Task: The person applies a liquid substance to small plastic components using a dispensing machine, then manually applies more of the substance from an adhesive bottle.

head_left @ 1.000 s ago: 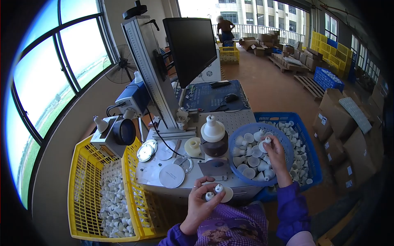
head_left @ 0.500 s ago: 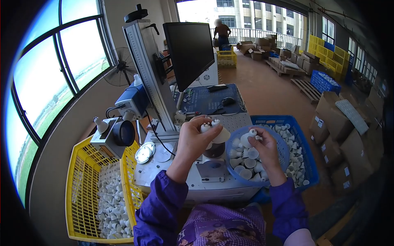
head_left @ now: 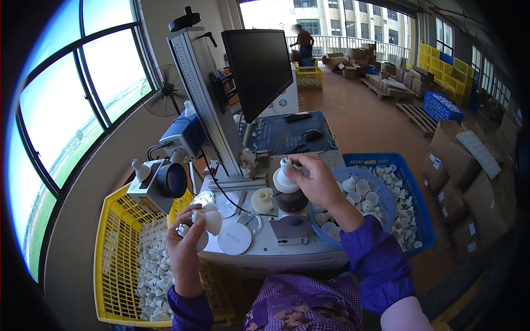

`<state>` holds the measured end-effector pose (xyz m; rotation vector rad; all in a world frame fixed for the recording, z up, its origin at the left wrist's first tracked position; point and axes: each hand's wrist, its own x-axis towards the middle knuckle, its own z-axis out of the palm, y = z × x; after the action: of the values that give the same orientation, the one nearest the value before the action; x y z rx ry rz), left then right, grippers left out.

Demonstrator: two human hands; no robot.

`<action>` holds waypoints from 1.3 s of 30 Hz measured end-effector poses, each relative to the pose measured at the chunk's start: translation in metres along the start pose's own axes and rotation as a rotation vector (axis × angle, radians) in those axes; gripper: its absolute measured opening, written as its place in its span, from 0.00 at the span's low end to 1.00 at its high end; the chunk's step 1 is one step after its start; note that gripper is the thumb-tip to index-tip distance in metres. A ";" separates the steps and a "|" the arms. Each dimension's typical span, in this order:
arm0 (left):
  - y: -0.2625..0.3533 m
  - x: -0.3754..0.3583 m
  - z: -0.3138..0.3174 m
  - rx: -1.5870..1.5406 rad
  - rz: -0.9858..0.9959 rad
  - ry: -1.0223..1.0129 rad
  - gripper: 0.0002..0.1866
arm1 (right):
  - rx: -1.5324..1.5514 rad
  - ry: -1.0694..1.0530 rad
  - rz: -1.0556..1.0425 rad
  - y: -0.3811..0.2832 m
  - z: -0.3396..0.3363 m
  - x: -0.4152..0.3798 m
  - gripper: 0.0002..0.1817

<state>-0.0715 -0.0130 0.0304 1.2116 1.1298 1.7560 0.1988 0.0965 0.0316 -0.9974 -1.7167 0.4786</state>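
Observation:
My left hand [head_left: 186, 251] is closed round two white plastic lamp cups [head_left: 210, 219], their pronged ends turned toward me and their wide mouths to the right. It hovers over the near rim of the yellow basket [head_left: 118, 295]. At the centre, my right hand [head_left: 319, 179] pinches another white lamp cup [head_left: 282, 180] by its narrow top, upright over a dark round fixture [head_left: 292, 202]. Under my right forearm stands a round blue basin [head_left: 388, 212] with many lamp cups inside. A cream ring-shaped part [head_left: 262, 200] lies left of the fixture.
A blue crate [head_left: 422, 220] of lamp cups sits behind the basin. A machine column [head_left: 201, 99] carries a lens head [head_left: 171, 180] over the yellow basket's side. A monitor [head_left: 258, 71], mouse [head_left: 312, 135] and flat discs [head_left: 234, 239] occupy the bench. Another person [head_left: 304, 43] stands far back.
My left hand has moved left and down from the fixture, carrying lamp cups toward the yellow basket. My right hand has gone from the basin to the fixture with a lamp cup.

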 end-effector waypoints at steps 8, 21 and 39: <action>-0.041 -0.024 -0.116 0.040 -0.021 0.417 0.06 | -0.018 0.032 0.000 0.002 0.008 -0.006 0.21; -0.156 -0.072 -0.268 0.262 -0.131 0.843 0.14 | 0.203 -0.170 0.017 0.025 -0.004 0.005 0.19; -0.152 -0.073 -0.267 0.364 -0.449 0.751 0.18 | -0.772 0.107 0.168 0.167 -0.085 -0.048 0.14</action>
<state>-0.2911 -0.0920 -0.1822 0.3852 2.0390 1.7138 0.3464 0.1408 -0.0846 -1.6847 -1.7507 -0.1665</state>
